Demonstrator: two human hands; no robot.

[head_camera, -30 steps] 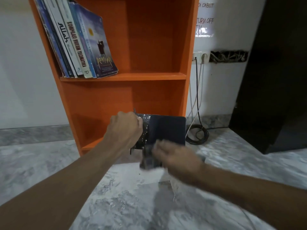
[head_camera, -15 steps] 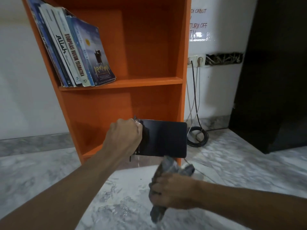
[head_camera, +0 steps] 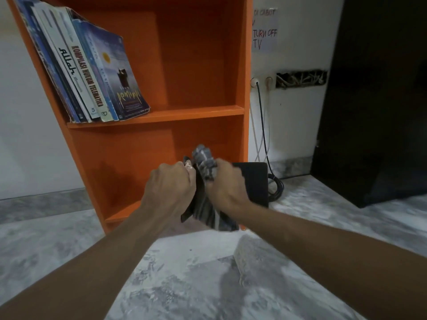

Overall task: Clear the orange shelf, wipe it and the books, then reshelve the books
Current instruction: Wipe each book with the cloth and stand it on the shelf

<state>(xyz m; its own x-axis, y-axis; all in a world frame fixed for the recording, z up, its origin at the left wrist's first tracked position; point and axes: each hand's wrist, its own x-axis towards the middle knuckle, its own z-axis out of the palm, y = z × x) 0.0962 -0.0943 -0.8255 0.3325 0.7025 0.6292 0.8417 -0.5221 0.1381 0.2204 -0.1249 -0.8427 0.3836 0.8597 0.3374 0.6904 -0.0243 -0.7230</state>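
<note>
You are facing a white wall [head_camera: 34, 112] with a grey stone skirting band [head_camera: 41, 202] along its foot. The floor [head_camera: 184, 285] under you is grey-and-white marble, dimly lit. On the wall to your right hangs a paper note [head_camera: 264, 33] reading "TURN OFF TV". Below it sit two sockets [head_camera: 262, 80] beside a rough opening [head_camera: 301, 78] full of loose wires. A black cable [head_camera: 262, 116] drops from one socket to a coil [head_camera: 280, 183] on the floor. A tall dark cabinet [head_camera: 374, 100] fills your far right.
</note>
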